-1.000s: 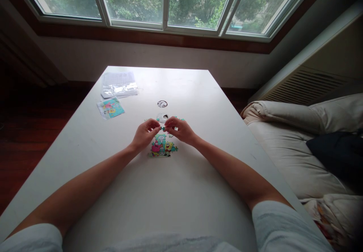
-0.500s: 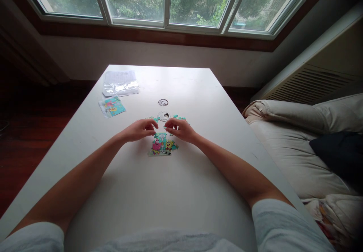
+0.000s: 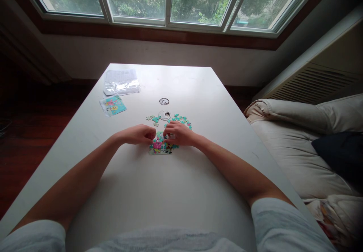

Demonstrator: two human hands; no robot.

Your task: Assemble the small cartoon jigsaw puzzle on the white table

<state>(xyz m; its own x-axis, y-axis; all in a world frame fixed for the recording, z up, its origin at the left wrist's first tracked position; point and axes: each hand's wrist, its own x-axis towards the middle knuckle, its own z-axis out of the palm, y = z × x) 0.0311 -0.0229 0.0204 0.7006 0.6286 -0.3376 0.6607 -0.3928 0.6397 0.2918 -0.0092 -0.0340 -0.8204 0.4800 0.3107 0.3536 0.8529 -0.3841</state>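
A partly joined jigsaw puzzle (image 3: pixel 159 147) with cartoon figures in pink, yellow and turquoise lies flat on the white table. At its upper left edge is my left hand (image 3: pixel 138 134), fingers curled in and thumb tip against the puzzle's side. Whatever those fingers hold, if anything, is hidden. My right hand (image 3: pixel 181 134) arches over the upper right of the puzzle, its thumb and bent fingers apart, covering part of the picture. Just beyond the hands are loose turquoise puzzle pieces (image 3: pixel 183 119), with a smaller group of pieces (image 3: pixel 155 119) on the left.
Behind the pieces lie a round clear-rimmed lid or tin (image 3: pixel 161 115) and a dark-edged disc (image 3: pixel 164 101). Farther left on the table (image 3: pixel 141 191) are a picture sheet (image 3: pixel 113 105) and a clear plastic packet (image 3: pixel 121 82). A pale sofa (image 3: pixel 278 150) stands to the right.
Both hands have come down toward me onto the puzzle, the left fingers curling in more. Loose pieces behind them are now more exposed.
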